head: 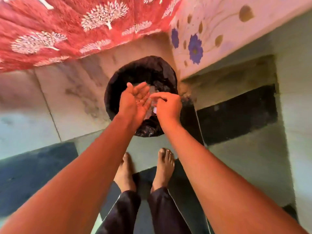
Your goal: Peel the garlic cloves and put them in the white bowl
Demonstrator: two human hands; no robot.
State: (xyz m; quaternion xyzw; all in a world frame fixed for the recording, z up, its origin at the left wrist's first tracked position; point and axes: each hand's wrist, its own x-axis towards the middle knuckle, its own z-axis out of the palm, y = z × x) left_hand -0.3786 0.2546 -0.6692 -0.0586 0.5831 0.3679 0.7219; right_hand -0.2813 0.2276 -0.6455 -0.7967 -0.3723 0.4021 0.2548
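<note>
Overhead, both arms reach out over a bin lined with a black bag point(152, 68), which sits on the floor at about 12 o'clock from the person's bare feet point(164, 164). The left hand point(135, 100) is released — palm turned up, fingers straight and slightly spread, hovering above the bin's mouth. The right hand point(168, 105), just at 3 o'clock of the left, has its fingers curled, thumb and forefinger meeting near the left fingertips; whether they pinch anything I cannot tell, the spot is blurred. Pale scraps point(154, 109) — likely garlic skin — show between the two hands, inside the bag. No cloves or white bowl are in view. A red patterned cloth point(67, 31) hangs at 10 o'clock, a flowered wall point(211, 34) at 2 o'clock.
</note>
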